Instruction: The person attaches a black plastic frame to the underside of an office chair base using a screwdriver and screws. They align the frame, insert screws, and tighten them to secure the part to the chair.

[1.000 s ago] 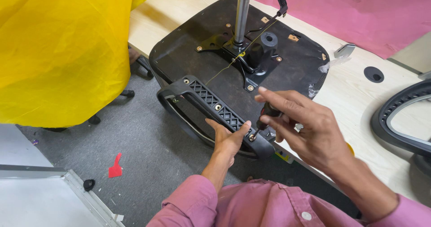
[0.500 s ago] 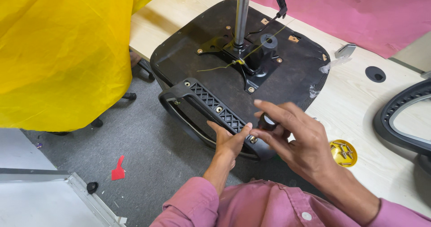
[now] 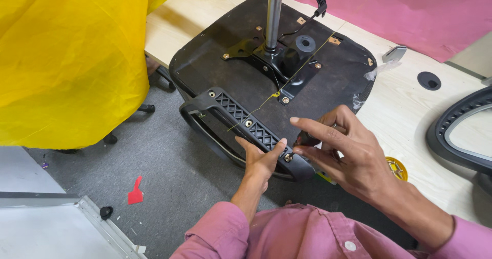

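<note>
Your left hand (image 3: 262, 159) wraps from below around the black armrest bracket (image 3: 246, 131), thumb pressed on top beside a screw. That bracket lies along the near edge of the upturned chair seat (image 3: 246, 79) on the table (image 3: 405, 97). Your right hand (image 3: 348, 154) pinches a small dark tool (image 3: 306, 139) at the bracket's end, forefinger stretched out.

A light wooden bench (image 3: 410, 105) carries an upturned black chair seat (image 3: 246, 85), its underside facing up and its near edge hanging past the bench's edge. A pink cloth (image 3: 410, 8) covers the bench's far part. A round black cable hole (image 3: 429, 80) sits in the bare wood to the right of the seat, with a small grey piece (image 3: 393, 53) near it. A small round yellow tin (image 3: 397, 168) lies close to the near edge. Part of a curved black frame (image 3: 461, 131) rests at the far right.
</note>
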